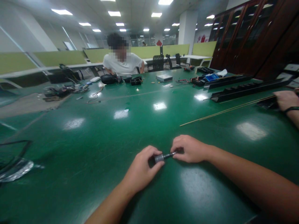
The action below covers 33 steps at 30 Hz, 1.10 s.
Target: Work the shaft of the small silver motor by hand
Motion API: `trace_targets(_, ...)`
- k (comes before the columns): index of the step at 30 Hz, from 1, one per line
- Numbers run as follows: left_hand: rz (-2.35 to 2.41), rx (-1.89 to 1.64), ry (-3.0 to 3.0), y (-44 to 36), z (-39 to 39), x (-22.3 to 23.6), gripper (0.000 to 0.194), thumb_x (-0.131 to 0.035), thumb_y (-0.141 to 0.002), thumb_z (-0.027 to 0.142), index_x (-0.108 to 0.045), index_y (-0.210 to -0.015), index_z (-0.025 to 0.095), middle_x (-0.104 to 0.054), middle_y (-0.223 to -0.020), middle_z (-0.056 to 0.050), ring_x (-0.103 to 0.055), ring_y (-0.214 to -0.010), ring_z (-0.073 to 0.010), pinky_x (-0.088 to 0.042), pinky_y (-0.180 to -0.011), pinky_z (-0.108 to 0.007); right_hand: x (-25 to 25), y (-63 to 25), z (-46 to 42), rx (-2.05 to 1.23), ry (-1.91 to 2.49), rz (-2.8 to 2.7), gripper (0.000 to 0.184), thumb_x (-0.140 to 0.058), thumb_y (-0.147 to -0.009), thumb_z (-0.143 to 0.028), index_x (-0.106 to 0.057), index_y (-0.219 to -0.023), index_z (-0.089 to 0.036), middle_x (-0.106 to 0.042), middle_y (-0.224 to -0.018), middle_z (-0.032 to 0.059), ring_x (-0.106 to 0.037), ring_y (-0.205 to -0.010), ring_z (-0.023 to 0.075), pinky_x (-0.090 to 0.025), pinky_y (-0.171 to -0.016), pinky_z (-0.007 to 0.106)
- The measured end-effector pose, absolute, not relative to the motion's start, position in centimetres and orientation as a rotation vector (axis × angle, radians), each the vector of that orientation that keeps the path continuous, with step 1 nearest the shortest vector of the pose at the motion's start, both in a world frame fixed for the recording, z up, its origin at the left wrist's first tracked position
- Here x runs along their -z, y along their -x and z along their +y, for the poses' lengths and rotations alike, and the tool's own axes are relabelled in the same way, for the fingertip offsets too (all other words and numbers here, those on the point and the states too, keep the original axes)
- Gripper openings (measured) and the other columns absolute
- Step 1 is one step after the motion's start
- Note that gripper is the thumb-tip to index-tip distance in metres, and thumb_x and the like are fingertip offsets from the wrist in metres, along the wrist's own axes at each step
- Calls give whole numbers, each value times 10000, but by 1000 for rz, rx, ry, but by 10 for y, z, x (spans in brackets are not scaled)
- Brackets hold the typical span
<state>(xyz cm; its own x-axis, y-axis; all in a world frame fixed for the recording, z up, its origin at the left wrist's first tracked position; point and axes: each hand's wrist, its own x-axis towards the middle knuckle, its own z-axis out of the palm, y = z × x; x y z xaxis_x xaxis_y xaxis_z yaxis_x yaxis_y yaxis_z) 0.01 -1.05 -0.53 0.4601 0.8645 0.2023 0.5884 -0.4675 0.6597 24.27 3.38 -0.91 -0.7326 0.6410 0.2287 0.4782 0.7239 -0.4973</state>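
Low over the green table, my left hand [146, 166] pinches the thick grey end of a small cylinder with a thin dark shaft [160, 158] between thumb and fingers. The shaft points right, and its bright metal tip meets the fingertips of my right hand [188, 148], which are closed around it. The exact kind of this part is too small to make out. Both forearms reach in from the bottom and right edges.
Thin brass-coloured rods [217, 114] lie at the right, near another person's hand [286, 99] and long black channels [247, 90]. Across the green table [105, 130] sits a person in white [123, 63]. Electronics clutter [63, 90] lies far left, a silver box [164, 77] at the back.
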Motion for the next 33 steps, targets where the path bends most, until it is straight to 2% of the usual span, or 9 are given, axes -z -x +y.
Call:
trace_targets(13, 1225, -715, -2210, 0, -10, 5, 159, -667, -835, 223, -631, -989, 205, -659, -972, -46, -625, -901, -208, -492, -811, -336, 5, -257, 42, -647, 939, -2576, 114, -678, -762, -203, -741, -853, -176, -664, -763, 20, -596, -703, 133, -447, -688, 257)
trace_targets(23, 1226, -705, -2204, 0, -9, 6, 159, -680, -830, 206, -634, -981, 201, -653, -980, -33, -617, -911, -199, -476, -825, -326, 3, -258, 47, -887, 943, -2527, 142, -706, -758, -240, -750, -855, -146, -659, -769, 27, -599, -673, 122, -463, -630, 230)
trace_targets(33, 1179, -743, -2194, -1, -7, 11, 168, -701, -818, 204, -635, -973, 206, -652, -977, -24, -611, -913, -190, -468, -822, -318, 5, -240, 38, -817, 939, -2526, 159, -693, -807, -278, -752, -902, -164, -675, -798, 32, -591, -698, 127, -426, -642, 234)
